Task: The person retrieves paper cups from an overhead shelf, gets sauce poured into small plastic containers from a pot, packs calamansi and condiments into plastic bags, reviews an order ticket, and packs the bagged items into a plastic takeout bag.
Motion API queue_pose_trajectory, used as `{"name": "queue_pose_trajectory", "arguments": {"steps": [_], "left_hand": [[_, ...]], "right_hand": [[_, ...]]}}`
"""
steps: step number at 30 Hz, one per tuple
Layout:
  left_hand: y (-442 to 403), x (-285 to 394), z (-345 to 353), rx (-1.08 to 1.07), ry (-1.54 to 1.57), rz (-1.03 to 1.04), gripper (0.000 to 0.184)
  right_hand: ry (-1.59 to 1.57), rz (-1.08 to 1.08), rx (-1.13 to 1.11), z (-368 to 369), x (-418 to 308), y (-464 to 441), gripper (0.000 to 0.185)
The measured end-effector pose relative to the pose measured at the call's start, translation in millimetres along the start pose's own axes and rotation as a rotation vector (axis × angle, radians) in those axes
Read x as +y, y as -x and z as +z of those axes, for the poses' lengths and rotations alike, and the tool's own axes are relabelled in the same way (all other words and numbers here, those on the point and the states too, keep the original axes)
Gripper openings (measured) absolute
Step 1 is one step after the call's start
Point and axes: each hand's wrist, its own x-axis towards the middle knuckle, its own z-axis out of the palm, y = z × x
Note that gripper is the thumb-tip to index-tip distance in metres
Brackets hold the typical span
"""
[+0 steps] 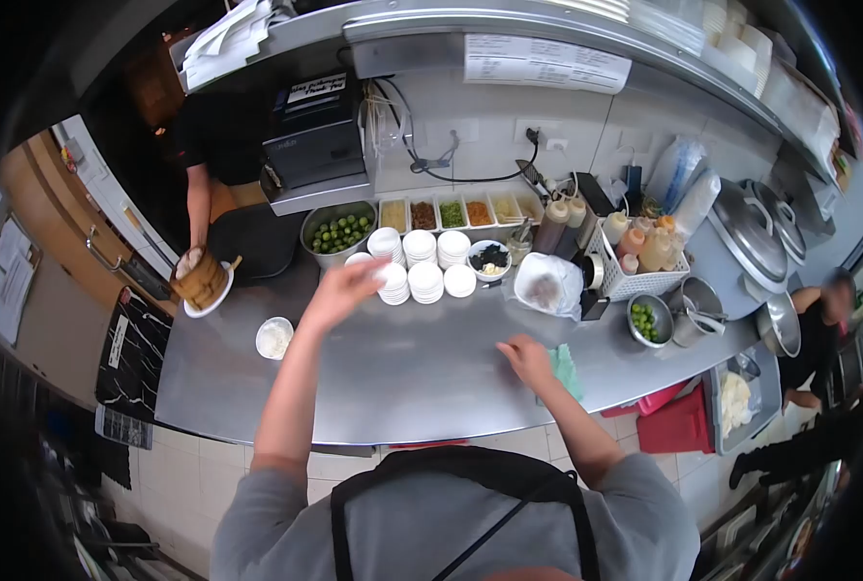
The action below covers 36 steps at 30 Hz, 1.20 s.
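My left hand [342, 292] is over the counter beside the stacks of small white dishes [390, 281]. Its fingers stretch to the right, slightly blurred, and nothing shows in them. Below and left of it stands a white bowl [275, 338] with white contents. My right hand [526, 361] is above the front part of the steel counter [422, 378], next to a crumpled green cloth [566, 372]. The thumb and fingers are loosely bent and a little apart, with nothing visible between them. A white bowl of dark and pale pieces [489, 259] stands behind, between the hands.
Along the back are a pot of green limes [340, 232], topping containers [451, 212], a plastic-lined tub [545, 283] and a bottle basket [644, 266]. At left, another person's hand touches a brown item [199, 279] on a plate. A printer [315, 145] stands behind.
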Motion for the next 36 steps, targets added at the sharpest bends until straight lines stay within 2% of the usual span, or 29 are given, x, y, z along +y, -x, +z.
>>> {"name": "queue_pose_trajectory", "arguments": {"steps": [1,3,5,6,8,9,11,13,15,17,19,21,23,25,29,31,32,34,35,36], "left_hand": [[-28.1,14.1,7.1,0.053,-0.080,0.270,0.038],[-64.9,74.6,22.9,0.200,-0.128,0.484,0.038],[-105.1,109.0,28.1,0.336,-0.158,0.620,0.038],[-123.3,124.5,30.6,0.339,-0.163,0.616,0.038],[-151.5,148.0,36.6,0.305,0.142,0.609,0.032],[-160.3,153.6,42.0,0.311,0.138,0.606,0.032],[-172.5,162.7,48.8,0.264,0.471,0.616,0.028],[-174.9,158.0,49.7,0.330,0.444,0.649,0.027],[-162.9,148.6,46.9,0.297,0.323,0.431,0.028],[-135.1,144.6,49.5,0.287,0.215,0.399,0.032],[-104.9,140.8,41.6,0.358,-0.433,0.642,0.037],[-84.7,154.5,15.9,0.382,-0.526,0.719,0.040],[-67.4,180.5,-22.1,0.519,-0.845,1.005,0.038],[-58.1,216.5,-66.1,0.696,-0.878,1.105,0.027],[-61.1,286.3,-148.4,1.086,-0.561,1.063,0.026],[-87.0,297.2,-200.1,1.075,-0.162,0.846,0.032],[-105.8,295.8,-237.0,1.073,-0.160,0.845,0.032],[-153.2,278.9,-317.6,0.987,0.087,0.580,0.024],[-173.9,271.9,-347.2,0.928,0.202,0.561,0.024],[-174.7,279.9,-332.1,0.944,0.219,0.490,0.023]], "right_hand": [[-0.006,0.046,-0.002,-17.4,15.1,14.6,0.024],[0.218,0.077,-0.029,-39.3,50.7,44.9,0.021],[0.186,-0.007,-0.020,-47.1,74.7,73.1,0.024],[0.157,-0.082,-0.012,-48.1,83.3,82.8,0.027],[0.172,-0.088,-0.015,-41.1,93.2,93.8,0.031],[0.192,-0.090,-0.013,-38.2,95.4,94.3,0.036],[0.191,-0.076,-0.016,-32.1,98.5,90.5,0.037],[0.186,-0.060,-0.013,-31.4,96.3,86.9,0.038],[0.205,-0.047,-0.006,-31.4,91.7,85.6,0.037],[0.195,-0.043,-0.001,-31.8,90.1,87.2,0.037],[0.184,-0.062,0.002,-31.9,88.9,86.2,0.037],[0.207,-0.031,0.011,-30.2,87.1,86.7,0.037],[0.214,-0.050,0.012,-30.4,84.0,84.7,0.037],[0.235,-0.058,0.037,-31.1,82.0,85.8,0.035],[0.238,-0.066,0.056,-30.2,82.9,86.7,0.035],[0.256,-0.076,0.065,-30.0,82.8,86.8,0.035],[0.257,-0.074,0.066,-29.4,84.2,86.7,0.035],[0.258,-0.073,0.068,-26.6,86.4,88.0,0.035],[0.253,-0.048,0.077,-26.1,85.4,90.2,0.035],[0.248,-0.064,0.087,-27.3,84.5,88.9,0.035]]}}
